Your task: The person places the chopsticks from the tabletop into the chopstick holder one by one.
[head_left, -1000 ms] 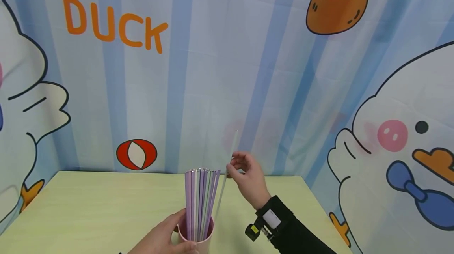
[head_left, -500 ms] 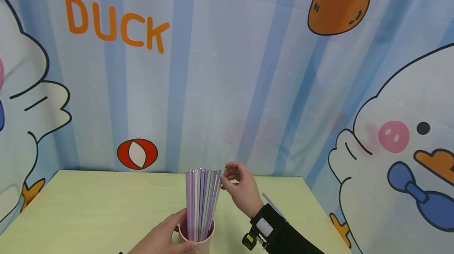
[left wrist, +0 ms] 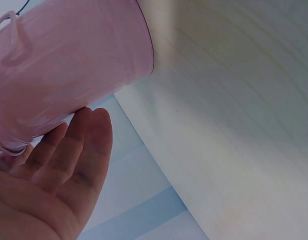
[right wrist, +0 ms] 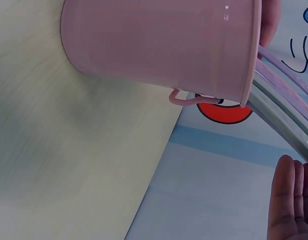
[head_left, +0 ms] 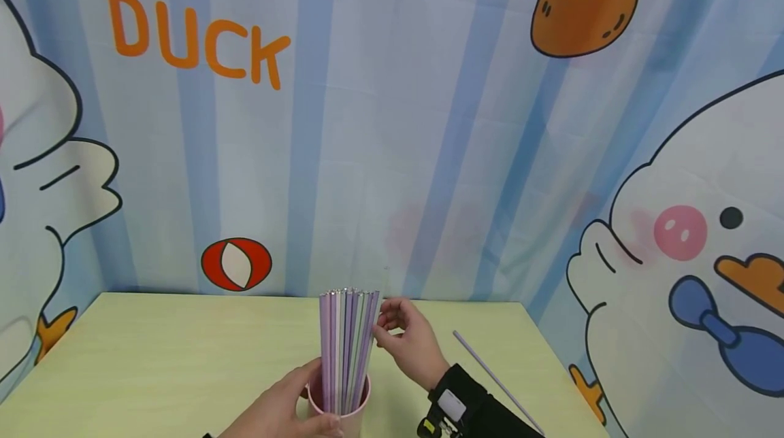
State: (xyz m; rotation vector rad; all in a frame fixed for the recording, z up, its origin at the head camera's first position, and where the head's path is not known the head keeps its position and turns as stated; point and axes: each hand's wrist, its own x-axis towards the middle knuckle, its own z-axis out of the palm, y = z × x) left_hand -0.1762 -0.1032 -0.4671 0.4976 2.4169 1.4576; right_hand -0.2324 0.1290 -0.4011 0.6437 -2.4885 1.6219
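A bundle of purple, white and pale green straws [head_left: 343,349] stands upright in a small pink bucket [head_left: 352,424]; its wall and small handle lugs show in both wrist views. My left hand [head_left: 278,404] holds the bucket from the left, thumb at the near side and fingers [left wrist: 91,145] against the wall. Right of the bundle, my right hand [head_left: 413,349] pinches a clear straw between thumb and forefinger, close beside the other straws. That straw is hard to see, and its lower end is hidden. The right wrist view catches only some fingers [right wrist: 284,187] near the straws.
A single purple straw [head_left: 490,373] lies on the pale yellow table [head_left: 184,349], right of my right wrist and partly behind the dark sleeve [head_left: 484,411]. Behind the table's far edge hangs a blue striped cloth [head_left: 367,152] printed with ducks.
My right hand has come down and left with the clear straw, up to the bundle. The purple straw on the table has come into view from behind the sleeve. The left hand stays put.
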